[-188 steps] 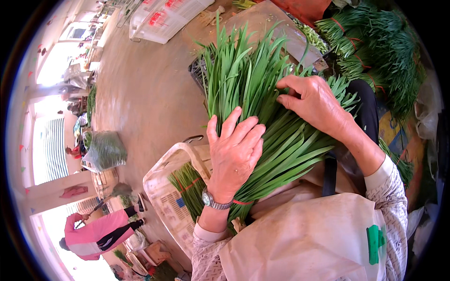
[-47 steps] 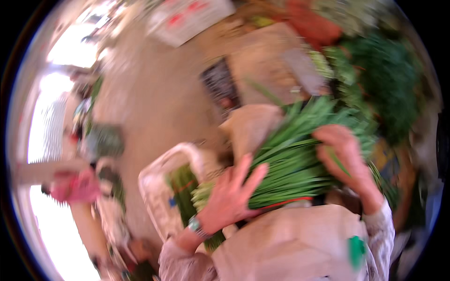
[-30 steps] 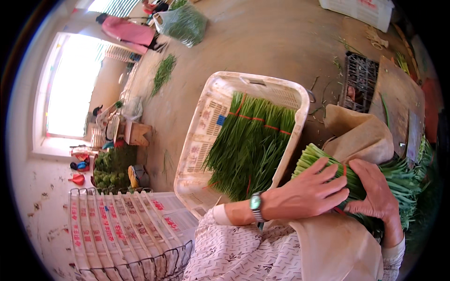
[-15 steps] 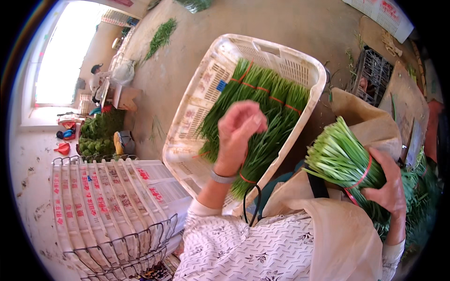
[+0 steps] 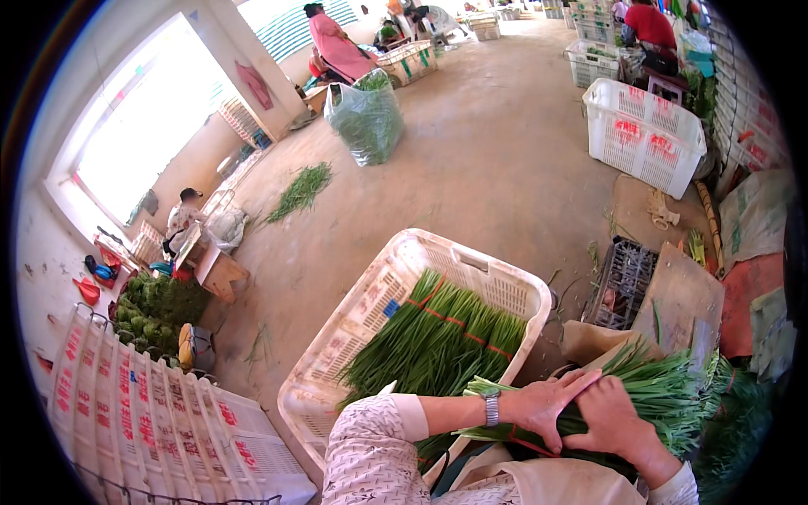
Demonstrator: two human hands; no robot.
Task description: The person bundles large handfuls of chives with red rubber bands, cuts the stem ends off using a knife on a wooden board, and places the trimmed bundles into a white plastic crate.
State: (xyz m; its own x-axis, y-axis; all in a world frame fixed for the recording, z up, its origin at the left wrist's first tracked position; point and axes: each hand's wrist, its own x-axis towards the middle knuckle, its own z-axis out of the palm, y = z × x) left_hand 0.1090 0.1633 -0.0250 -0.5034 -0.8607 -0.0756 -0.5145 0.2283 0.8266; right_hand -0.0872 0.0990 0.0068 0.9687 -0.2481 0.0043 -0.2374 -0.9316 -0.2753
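Observation:
Low in front of me at the right, a thick bundle of long green stalks, looking like garlic chives (image 5: 673, 400), lies sideways across my lap. My left hand (image 5: 543, 410), with a metal watchband at the wrist, is wrapped over its top. Close against it, my right hand (image 5: 613, 423) grips the same bundle, fingertips meeting the left hand's. Part of a red band shows around the stalks below my left hand. Beside my left forearm stands a white plastic crate (image 5: 543, 296) holding several chive bundles (image 5: 421, 337) tied with red bands.
A wire-ribbed white crate (image 5: 160, 421) stands at the left. More loose greens (image 5: 745, 438) lie at my right, near a dark slatted crate (image 5: 623, 282). A white crate (image 5: 644, 135), a filled clear bag (image 5: 366, 122) and a greens heap (image 5: 301, 192) sit on the floor. Other people work farther off.
My left hand has moved from above the crate to the bundle at the right. The bundle has turned from upright-tilted to lying sideways, now under both hands. The view has tilted up.

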